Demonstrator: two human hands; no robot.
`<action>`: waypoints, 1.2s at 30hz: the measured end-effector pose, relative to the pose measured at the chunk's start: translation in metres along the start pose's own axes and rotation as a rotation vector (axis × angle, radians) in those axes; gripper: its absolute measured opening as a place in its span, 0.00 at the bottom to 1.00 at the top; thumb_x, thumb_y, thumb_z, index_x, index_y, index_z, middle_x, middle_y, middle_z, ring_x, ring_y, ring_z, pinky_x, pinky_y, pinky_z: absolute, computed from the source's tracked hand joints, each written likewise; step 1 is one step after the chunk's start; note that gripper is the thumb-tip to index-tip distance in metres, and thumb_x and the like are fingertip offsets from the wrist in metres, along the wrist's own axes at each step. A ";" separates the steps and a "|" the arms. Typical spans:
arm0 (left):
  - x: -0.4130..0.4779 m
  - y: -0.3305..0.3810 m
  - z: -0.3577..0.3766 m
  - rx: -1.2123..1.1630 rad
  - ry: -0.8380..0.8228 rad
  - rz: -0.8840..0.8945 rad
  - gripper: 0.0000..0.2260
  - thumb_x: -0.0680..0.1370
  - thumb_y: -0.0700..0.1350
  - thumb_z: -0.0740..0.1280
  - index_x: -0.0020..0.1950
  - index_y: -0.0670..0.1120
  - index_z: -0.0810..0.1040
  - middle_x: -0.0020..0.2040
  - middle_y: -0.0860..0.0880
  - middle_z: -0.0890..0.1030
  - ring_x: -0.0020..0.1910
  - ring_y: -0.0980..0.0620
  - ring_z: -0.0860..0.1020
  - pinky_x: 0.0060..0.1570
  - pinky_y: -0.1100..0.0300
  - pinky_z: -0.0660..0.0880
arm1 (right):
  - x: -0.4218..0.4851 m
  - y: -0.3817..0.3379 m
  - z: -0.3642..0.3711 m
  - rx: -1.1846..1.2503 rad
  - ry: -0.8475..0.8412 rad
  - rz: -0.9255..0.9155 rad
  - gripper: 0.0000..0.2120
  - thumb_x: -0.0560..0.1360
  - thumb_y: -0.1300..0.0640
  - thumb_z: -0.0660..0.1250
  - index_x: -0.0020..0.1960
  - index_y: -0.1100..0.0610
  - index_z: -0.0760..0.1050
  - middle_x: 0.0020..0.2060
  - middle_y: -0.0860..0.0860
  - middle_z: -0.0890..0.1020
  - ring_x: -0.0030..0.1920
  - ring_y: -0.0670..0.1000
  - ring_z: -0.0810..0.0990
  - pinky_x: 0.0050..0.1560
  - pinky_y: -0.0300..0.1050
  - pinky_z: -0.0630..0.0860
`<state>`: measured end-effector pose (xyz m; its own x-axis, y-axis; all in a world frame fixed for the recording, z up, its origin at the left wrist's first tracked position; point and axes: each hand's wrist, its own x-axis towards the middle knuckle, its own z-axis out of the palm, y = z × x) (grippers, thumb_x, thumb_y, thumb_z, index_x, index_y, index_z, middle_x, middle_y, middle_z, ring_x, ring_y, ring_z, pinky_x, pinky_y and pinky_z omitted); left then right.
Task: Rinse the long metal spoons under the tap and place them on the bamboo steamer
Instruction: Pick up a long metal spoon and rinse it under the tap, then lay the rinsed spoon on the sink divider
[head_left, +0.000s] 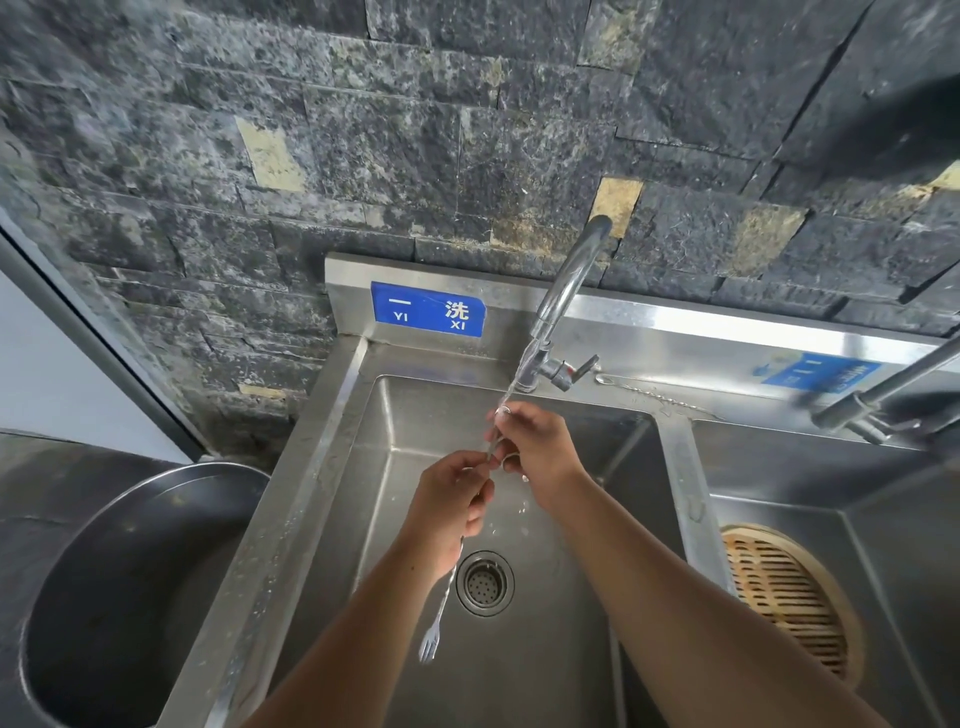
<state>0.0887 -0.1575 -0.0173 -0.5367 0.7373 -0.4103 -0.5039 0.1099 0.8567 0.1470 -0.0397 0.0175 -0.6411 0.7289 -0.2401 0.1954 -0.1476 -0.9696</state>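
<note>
Left hand (451, 499) and right hand (535, 449) grip 1 thin fork-tipped metal spoon (441, 608) under water.

A blue sign (428, 309) on the steel backsplash (675, 318) of the sink, just left of the tap (563, 296), reads "一 洗" in white characters — with "YI XI" printed beneath. A second blue sign (815, 375), farther right of the tap, is too blurred to read.

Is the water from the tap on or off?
On. A thin stream of water runs from the tap down onto the long metal utensil that both hands hold over the sink.
</note>
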 end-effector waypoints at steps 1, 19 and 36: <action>-0.001 0.000 0.003 -0.006 -0.001 0.001 0.09 0.80 0.36 0.61 0.48 0.44 0.81 0.28 0.49 0.72 0.21 0.57 0.60 0.20 0.67 0.55 | 0.001 0.000 -0.001 0.005 0.012 0.011 0.13 0.79 0.65 0.61 0.38 0.58 0.78 0.29 0.53 0.81 0.24 0.49 0.76 0.24 0.38 0.68; 0.014 -0.015 0.082 0.092 -0.046 -0.026 0.04 0.78 0.34 0.61 0.51 0.36 0.73 0.33 0.43 0.78 0.24 0.54 0.68 0.22 0.63 0.61 | -0.016 0.033 -0.080 -0.199 0.132 0.091 0.08 0.77 0.62 0.68 0.40 0.63 0.78 0.27 0.57 0.78 0.28 0.53 0.75 0.28 0.42 0.74; 0.068 -0.117 0.287 0.596 -0.028 -0.042 0.07 0.78 0.37 0.68 0.55 0.42 0.77 0.45 0.44 0.81 0.35 0.52 0.81 0.35 0.56 0.83 | 0.084 0.068 -0.326 -0.196 0.087 0.283 0.11 0.78 0.67 0.67 0.37 0.63 0.73 0.29 0.59 0.76 0.24 0.52 0.75 0.25 0.42 0.75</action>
<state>0.3058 0.0710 -0.0553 -0.5020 0.7409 -0.4461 -0.0535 0.4883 0.8711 0.3483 0.2288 -0.0527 -0.4775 0.7328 -0.4847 0.5000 -0.2270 -0.8357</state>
